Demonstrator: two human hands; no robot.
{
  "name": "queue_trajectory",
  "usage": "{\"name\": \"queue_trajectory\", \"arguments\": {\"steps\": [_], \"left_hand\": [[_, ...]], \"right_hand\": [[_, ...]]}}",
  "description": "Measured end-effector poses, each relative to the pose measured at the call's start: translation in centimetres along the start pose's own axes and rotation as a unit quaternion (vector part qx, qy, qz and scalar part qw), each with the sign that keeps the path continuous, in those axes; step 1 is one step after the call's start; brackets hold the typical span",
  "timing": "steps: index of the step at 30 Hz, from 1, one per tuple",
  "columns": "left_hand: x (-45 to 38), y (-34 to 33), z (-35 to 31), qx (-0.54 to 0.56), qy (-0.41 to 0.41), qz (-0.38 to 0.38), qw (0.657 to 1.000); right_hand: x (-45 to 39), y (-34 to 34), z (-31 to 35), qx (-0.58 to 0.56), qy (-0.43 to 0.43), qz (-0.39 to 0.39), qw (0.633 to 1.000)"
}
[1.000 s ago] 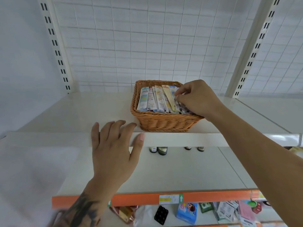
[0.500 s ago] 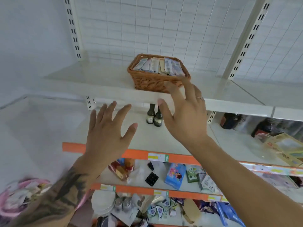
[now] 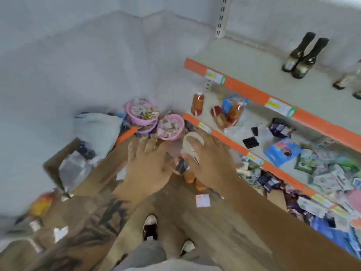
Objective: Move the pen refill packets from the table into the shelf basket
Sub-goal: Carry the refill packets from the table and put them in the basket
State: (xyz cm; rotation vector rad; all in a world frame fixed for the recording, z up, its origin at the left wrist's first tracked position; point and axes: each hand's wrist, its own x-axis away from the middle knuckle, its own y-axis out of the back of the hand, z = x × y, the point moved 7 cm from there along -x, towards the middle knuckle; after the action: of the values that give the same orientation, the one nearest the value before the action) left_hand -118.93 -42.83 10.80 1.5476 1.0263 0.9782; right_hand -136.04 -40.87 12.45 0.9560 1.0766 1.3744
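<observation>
In the head view, which is the only one and is blurred by motion, both hands hang empty above the wooden floor (image 3: 218, 227). The left hand (image 3: 148, 169) has its fingers spread and holds nothing; the right hand (image 3: 211, 165) is also spread and free. No pen refill packet can be told apart here, and neither the tabletop nor the shelf basket is in sight — so I cannot say where the packets lie now.

The step in hand seems to be the reach down for more packets. To do it well, I would first let the view settle and find the packets, then pinch them by the flat side so that none slips.

Counted: two hands, two shoes (image 3: 150, 225) on the floor, two pink bowls (image 3: 171, 127) full of small things, two dark bottles (image 3: 304, 53) on the upper shelf (image 3: 244, 55), and two amber bottles (image 3: 197, 103) on the shelf below. Of packets I count none.
</observation>
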Motion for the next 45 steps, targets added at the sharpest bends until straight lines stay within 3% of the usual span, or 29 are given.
{"name": "queue_trajectory", "arguments": {"steps": [9, 21, 35, 45], "left_hand": [[15.0, -0.7, 17.5, 0.04, 0.157, -0.017, 0.987], [41.5, -1.6, 44.4, 0.082, 0.378, 0.004, 0.922], [61.0, -2.5, 59.8, 0.143, 0.555, -0.061, 0.817], [69.7, -1.5, 71.6, 0.117, 0.649, -0.083, 0.747]], "right_hand": [[3.4, -8.7, 19.6, -0.014, 0.133, 0.091, 0.987], [9.9, -22.1, 53.8, 0.001, 0.284, 0.193, 0.939], [17.1, -30.3, 79.0, 0.019, 0.456, 0.261, 0.85], [18.6, -37.2, 96.4, 0.022, 0.551, 0.3, 0.778]]}}
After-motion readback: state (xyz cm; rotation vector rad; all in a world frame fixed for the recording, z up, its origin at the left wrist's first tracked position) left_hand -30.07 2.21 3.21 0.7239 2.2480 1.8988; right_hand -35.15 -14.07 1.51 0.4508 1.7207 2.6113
